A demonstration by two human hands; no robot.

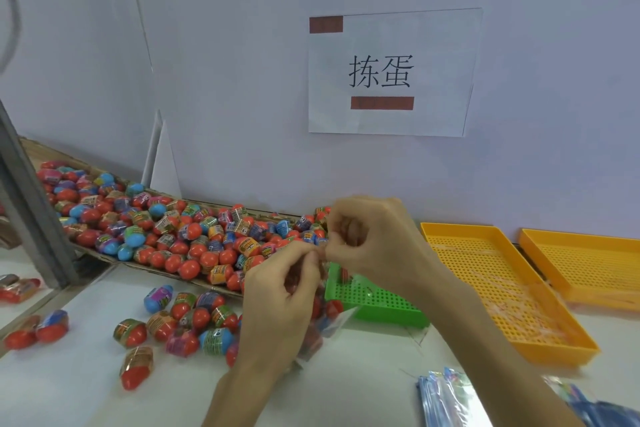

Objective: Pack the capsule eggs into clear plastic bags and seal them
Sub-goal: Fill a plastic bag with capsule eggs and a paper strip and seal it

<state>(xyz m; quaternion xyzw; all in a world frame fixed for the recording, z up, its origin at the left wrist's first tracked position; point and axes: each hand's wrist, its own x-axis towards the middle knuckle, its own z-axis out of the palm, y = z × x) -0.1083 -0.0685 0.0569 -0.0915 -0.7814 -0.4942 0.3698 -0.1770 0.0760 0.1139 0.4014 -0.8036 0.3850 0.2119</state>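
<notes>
Capsule eggs (180, 236) on white table (86, 399)

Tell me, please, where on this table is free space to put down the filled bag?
Bare white table lies at the front left, below the loose capsule eggs. The near yellow tray holds only clear film. The green tray shows open mesh. Crowded: the cardboard tray heaped with eggs, and the bag stack at the front right.

Clear bag (327, 324) with eggs held upright above table; loose capsule eggs (183, 317) scattered left.
</notes>
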